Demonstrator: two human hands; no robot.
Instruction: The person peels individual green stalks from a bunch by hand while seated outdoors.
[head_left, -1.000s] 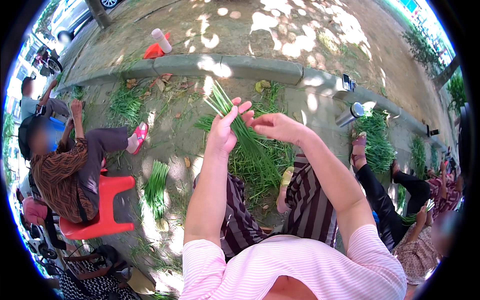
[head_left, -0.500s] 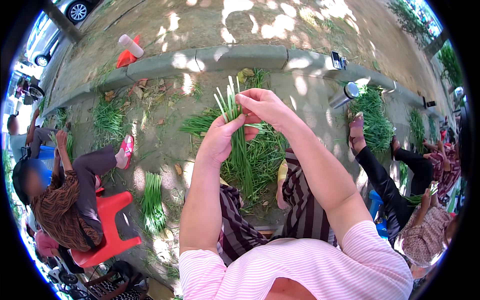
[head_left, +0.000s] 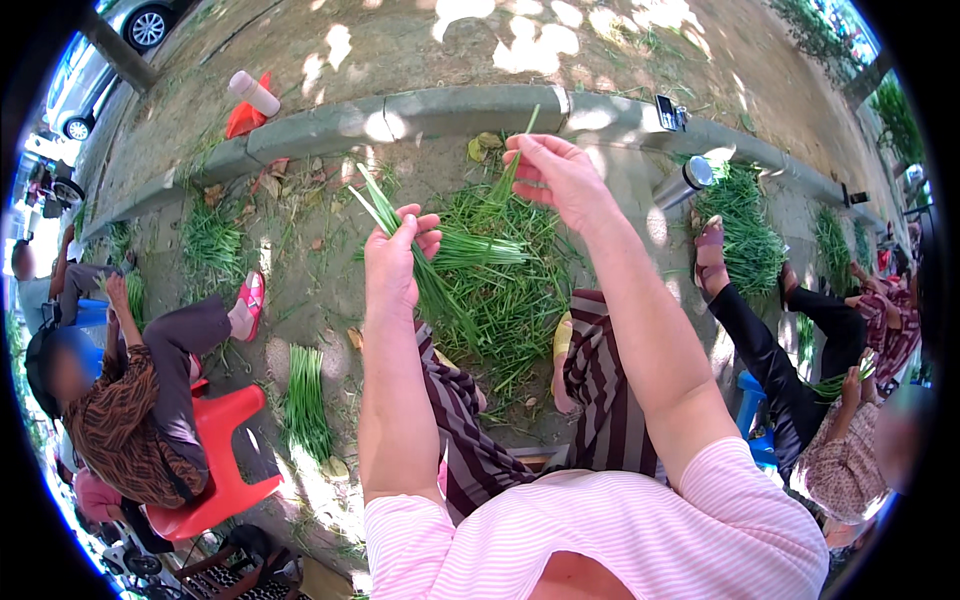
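My left hand (head_left: 396,262) is closed around a bunch of garlic chives (head_left: 432,295), long green blades whose pale stem ends point up and to the left. In my right hand (head_left: 568,182), higher up and apart from the left, a few loose green blades (head_left: 507,185) are pinched between thumb and fingers. A large heap of chives (head_left: 510,325) lies on the ground beneath my hands, between my feet. Across its upper part rests a straightened bunch (head_left: 490,250) with its ends to the right. A neat bundle of chives (head_left: 306,400) lies on the ground to my left.
A person on a red plastic chair (head_left: 225,440) sits at my left; others sit at the right beside another green heap (head_left: 745,240). A concrete kerb (head_left: 450,112) runs across ahead. Near it stand a pink bottle (head_left: 254,93), a steel flask (head_left: 685,180) and a phone (head_left: 668,112).
My hands have moved apart. The left went left with its bunch, now tilted left; the right moved up and right, drawing a few blades away.
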